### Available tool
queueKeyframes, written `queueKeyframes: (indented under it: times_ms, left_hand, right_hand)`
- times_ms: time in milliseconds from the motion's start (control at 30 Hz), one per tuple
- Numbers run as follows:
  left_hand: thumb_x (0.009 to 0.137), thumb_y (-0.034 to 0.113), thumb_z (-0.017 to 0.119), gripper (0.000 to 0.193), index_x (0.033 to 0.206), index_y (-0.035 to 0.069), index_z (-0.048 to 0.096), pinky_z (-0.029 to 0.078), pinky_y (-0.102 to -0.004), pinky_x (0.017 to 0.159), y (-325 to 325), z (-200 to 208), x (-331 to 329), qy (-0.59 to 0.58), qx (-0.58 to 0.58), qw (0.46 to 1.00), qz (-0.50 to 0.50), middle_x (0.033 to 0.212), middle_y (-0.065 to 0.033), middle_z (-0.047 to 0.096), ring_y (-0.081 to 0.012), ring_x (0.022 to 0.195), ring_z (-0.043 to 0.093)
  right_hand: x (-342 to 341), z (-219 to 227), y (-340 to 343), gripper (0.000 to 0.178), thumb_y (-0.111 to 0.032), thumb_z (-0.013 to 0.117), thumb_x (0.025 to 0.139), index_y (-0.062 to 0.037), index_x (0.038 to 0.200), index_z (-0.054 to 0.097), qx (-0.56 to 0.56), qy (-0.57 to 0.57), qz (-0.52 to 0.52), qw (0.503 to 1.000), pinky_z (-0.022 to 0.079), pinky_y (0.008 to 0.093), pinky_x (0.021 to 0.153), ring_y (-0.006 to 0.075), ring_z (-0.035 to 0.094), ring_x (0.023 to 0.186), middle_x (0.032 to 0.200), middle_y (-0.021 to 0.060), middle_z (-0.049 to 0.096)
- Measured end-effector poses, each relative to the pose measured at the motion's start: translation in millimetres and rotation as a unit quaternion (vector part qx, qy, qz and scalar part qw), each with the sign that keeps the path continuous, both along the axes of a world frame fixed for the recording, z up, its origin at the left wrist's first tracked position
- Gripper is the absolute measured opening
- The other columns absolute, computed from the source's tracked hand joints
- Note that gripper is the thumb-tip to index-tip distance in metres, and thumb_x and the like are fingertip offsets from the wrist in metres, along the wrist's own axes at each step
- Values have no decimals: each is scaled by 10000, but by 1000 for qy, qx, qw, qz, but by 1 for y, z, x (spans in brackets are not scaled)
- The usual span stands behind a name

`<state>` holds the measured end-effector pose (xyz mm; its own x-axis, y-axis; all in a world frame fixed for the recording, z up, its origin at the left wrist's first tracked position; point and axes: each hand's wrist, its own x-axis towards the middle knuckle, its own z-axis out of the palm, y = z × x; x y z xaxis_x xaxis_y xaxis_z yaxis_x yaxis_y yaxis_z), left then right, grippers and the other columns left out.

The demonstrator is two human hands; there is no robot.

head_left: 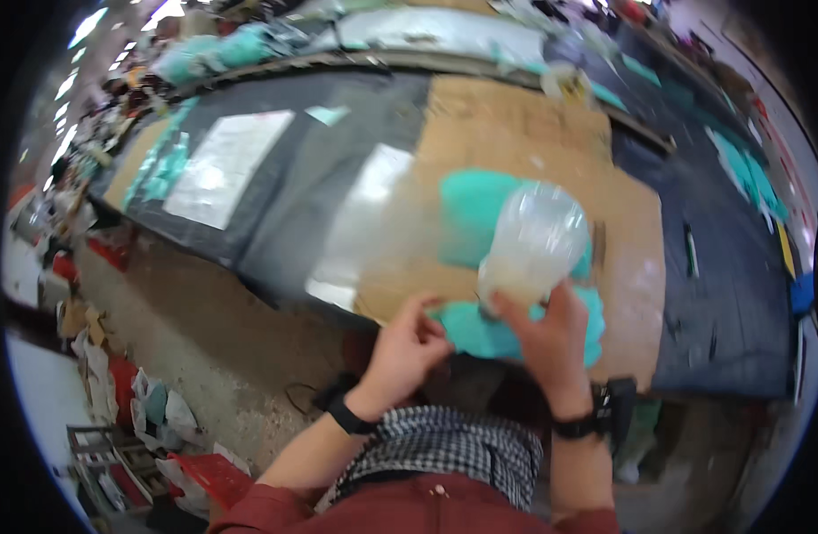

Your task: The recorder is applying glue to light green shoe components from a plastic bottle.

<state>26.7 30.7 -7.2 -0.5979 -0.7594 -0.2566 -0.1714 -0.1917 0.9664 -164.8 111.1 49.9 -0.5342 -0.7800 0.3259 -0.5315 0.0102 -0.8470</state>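
Observation:
A translucent, rounded, shiny thing like a puffed clear plastic bag (538, 236) rises from the fingers of my right hand (551, 334). Its lower end sits in that hand's grip. Turquoise soft pieces lie under and beside it: one upper piece (471, 200) on the cardboard, and a lower piece (480, 334) along the table's near edge. Beside the lower piece's left end is my left hand (409, 347), loosely curled, index finger and thumb apart, with nothing visible between them. A pale, see-through smear over the cardboard is too blurred to name.
A cardboard sheet (631, 222) covers part of the dark tabletop (293, 196). White sheets (231, 169) lie to the left, with turquoise scraps (169, 165) beyond. A pen-like thing (691, 251) rests at right. A long rail (382, 60) runs along the back. A red crate (211, 479) stands on the floor.

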Motion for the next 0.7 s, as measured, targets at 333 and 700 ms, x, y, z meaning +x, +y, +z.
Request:
queueKeyframes:
  times_ms: [333,700]
  left_hand:
    - [846,-29,755,653,1450,-16,509,524,-233,761,-5,14,-6,-23,34,999,-9,964,-44,643,-91,831,646]
    - [857,-58,747,674,1477,-3,487,517,-231,775,-6,5,-4,-39,-35,998,-25,947,-31,639,-84,845,639]
  right_hand:
    - [-101,8,46,421,-109,814,899,-1,1273,654,-54,-70,-146,985,590,347,855,178,753,980,1089,116,789]
    - [-17,-10,-3,405,-203,845,859,-47,1187,666,-29,-57,-46,997,602,386,766,287,773,915,996,146,776]
